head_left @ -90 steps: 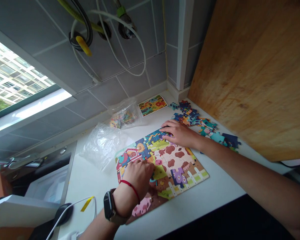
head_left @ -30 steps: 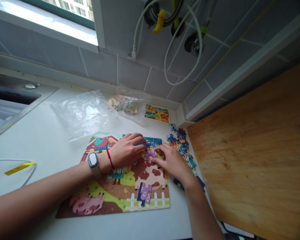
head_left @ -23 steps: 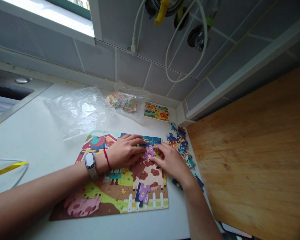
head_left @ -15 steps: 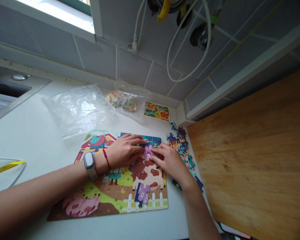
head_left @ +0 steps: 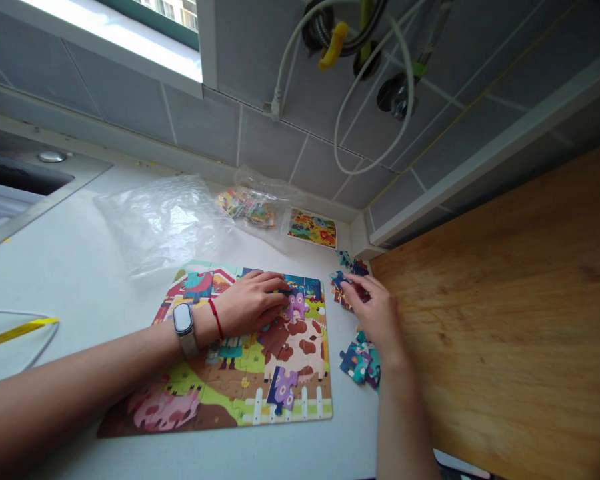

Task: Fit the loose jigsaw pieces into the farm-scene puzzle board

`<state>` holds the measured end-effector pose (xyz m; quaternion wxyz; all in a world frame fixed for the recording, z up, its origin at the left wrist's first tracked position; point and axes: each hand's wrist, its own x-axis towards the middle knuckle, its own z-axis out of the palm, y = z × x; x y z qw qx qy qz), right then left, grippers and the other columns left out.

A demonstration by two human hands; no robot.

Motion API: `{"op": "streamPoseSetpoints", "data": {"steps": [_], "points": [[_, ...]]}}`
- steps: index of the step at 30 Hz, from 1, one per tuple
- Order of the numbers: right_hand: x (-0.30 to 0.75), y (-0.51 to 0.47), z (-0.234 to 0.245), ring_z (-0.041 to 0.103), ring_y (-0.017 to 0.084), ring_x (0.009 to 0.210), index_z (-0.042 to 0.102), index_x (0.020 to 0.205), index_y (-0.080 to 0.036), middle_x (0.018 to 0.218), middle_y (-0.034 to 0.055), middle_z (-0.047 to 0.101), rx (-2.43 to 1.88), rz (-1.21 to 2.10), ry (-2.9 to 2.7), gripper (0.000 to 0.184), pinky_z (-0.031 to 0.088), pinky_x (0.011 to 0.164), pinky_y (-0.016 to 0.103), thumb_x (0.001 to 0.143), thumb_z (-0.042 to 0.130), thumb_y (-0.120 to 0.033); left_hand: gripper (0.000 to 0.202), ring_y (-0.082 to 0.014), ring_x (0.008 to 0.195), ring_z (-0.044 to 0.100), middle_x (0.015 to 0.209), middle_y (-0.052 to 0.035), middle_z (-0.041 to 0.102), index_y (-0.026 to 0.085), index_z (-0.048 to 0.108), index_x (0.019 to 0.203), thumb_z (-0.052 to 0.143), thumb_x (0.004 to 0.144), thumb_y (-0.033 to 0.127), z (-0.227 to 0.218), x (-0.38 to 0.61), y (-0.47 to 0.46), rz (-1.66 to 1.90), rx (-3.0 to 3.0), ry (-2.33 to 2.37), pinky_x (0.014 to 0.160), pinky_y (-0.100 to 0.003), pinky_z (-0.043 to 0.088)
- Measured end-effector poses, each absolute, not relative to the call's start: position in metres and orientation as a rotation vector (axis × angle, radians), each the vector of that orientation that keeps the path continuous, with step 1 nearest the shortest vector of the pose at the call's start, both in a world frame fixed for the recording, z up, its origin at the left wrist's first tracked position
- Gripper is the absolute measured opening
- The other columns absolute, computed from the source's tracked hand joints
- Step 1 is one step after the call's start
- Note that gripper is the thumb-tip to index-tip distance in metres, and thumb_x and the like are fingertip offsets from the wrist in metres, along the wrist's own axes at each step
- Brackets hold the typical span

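Note:
A colourful farm jigsaw puzzle lies on the white counter. My left hand, with a watch and a red string at the wrist, lies flat on the puzzle's upper part, fingertips by a purple piece. My right hand is off the board's right edge, over a heap of loose pieces, its fingers reaching among the upper ones; whether it holds one I cannot see. A second purple piece sits low on the board.
A wooden board leans at the right, close to the loose pieces. An empty clear plastic bag, a bag of pieces and a picture card lie behind the puzzle. A sink rim and a white cable are at the left.
My right hand has left the purple piece on the puzzle and moved right onto the heap of loose pieces. My left hand has stayed on the board.

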<state>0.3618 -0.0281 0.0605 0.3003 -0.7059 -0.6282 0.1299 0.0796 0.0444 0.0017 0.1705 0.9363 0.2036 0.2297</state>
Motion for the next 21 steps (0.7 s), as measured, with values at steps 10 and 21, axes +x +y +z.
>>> {"op": "streamPoseSetpoints", "data": {"steps": [10,21], "points": [[0.379,-0.018,0.027,0.063,0.034,0.126,0.075,0.128,-0.019,0.134,0.0165,0.071,-2.094,0.195,-1.812,0.042,0.048,0.112,0.052,0.092,0.071,-0.039,0.024,-0.0268,0.124,0.065,0.128,-0.0087,0.073,0.022,0.075,0.106,0.051,0.106,0.025,0.001,0.079,0.045,0.647,2.674,0.576,0.104,-0.044,0.051],[0.358,-0.02,0.032,0.058,0.033,0.125,0.083,0.112,-0.024,0.129,0.0135,0.07,-1.872,0.061,-1.846,0.024,0.047,0.113,0.054,0.095,0.07,-0.035,0.015,-0.0263,0.118,0.066,0.123,-0.0078,0.073,0.022,0.072,0.106,0.057,0.102,0.022,-0.008,0.08,0.047,0.778,2.693,0.52,0.099,-0.041,0.051]]}}
